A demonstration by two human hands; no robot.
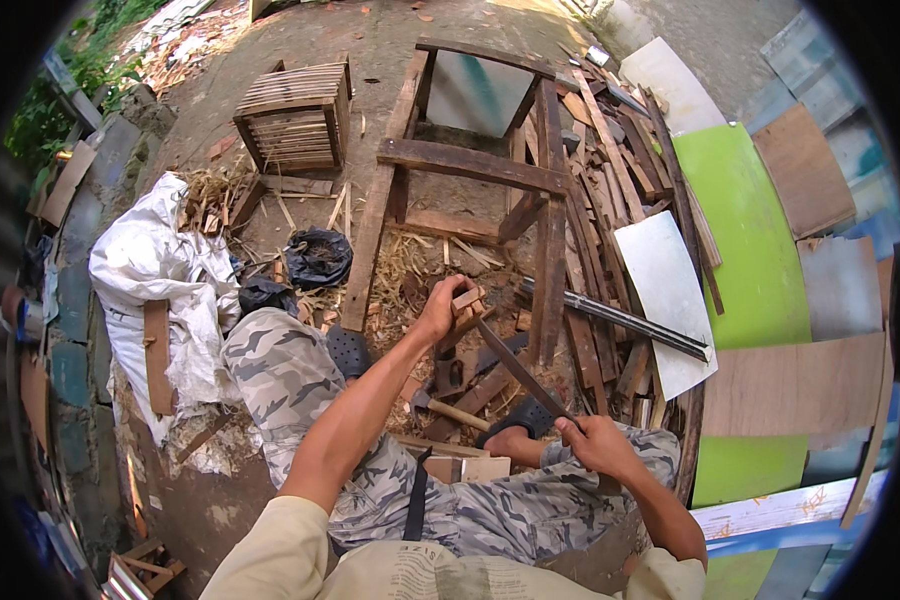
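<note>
My left hand [444, 309] is closed around a small wooden block [467, 303], out in front of my knees. In my right hand [598, 446], near my right knee, is the handle end of a long dark-bladed knife [523, 376]. Its blade slants up and left, and the far end reaches the underside of the block; whether it cuts into the wood cannot be made out. Below the blade, a hammer-like tool with a wooden handle [454, 411] lies among wood scraps between my feet.
Ahead stands a dark wooden frame [470, 165], with a slatted wooden crate [290, 120] farther left. A white sack [160, 260] and black plastic bag [318, 258] lie left. On the right are piled wood strips [595, 250], a long dark metal bar [630, 320] and a green panel [750, 220].
</note>
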